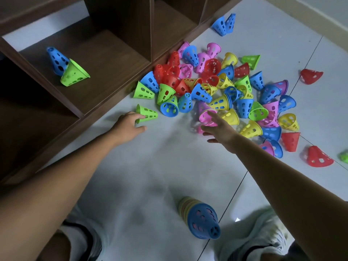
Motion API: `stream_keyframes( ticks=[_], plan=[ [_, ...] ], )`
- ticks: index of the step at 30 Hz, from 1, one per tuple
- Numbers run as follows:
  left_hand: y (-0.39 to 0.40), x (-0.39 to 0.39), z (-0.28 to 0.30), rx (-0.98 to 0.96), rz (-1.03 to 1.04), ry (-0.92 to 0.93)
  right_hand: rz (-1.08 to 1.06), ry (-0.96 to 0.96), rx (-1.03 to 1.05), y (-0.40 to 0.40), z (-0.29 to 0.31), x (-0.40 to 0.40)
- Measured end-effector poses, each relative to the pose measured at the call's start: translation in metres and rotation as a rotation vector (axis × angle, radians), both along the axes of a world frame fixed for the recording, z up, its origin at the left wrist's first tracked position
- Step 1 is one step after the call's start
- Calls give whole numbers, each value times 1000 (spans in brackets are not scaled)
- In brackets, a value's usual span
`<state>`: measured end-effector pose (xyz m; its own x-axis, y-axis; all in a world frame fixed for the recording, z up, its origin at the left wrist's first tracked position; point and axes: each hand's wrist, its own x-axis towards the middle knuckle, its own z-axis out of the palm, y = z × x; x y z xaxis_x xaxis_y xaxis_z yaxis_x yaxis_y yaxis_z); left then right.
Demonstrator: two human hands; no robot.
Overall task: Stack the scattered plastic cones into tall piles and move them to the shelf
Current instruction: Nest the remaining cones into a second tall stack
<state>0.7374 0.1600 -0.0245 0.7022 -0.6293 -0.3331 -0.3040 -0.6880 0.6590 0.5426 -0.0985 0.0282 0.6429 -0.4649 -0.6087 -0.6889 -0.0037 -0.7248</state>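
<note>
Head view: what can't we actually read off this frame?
- Stack near the feet: blurred, seen tip-on; cone count unreadable.
- Right hand: motion-blurred over a pink cone; contact or grip unclear.
- Left hand: fingers at a green cone, whose rim they hide; firm grip not certain.
- Cone pile: cones overlap, lower ones hidden.
- Green thing at the right edge: cut off and blurred.
- Shelf: upper compartments cut off by the top edge.

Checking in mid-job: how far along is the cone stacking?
Early. Done: one stack stands on the floor; two cones lie in the shelf. In hand: left hand grips a green cone; right hand reaches toward pink ones. Left: the big pile.
</note>
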Motion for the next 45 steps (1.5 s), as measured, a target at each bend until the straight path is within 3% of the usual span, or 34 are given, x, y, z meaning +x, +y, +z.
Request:
stream_keyframes(
  ticks=[6, 13, 19, 25, 28, 34, 40, 45],
  plan=[
    [-4, -18, 12, -121, 148, -17, -63, -7, 82, -13, -6, 19],
    [-5, -68, 33, -416, 350, 413, -140, -8, 201, -19, -10, 36],
    [-6, -101, 55, -532, 317, 698, -275, -109, 209, -16, -9, 38],
    [-1, -111, 58, -471, 169, 955, -270, -106, -9, -17, 5, 12],
    [-1, -118, 65, -443, 83, 1033, -309, -117, -17, -16, 10, -5],
    [-6, -136, 94, -452, -64, 1120, -381, -225, 127, -5, 33, -41],
    [-5, -167, 115, -362, -174, 1103, -365, -355, 422, 7, 63, -70],
    [2, -187, 116, -276, -220, 1084, -202, -377, 567, 9, 87, -97]
  ],
)
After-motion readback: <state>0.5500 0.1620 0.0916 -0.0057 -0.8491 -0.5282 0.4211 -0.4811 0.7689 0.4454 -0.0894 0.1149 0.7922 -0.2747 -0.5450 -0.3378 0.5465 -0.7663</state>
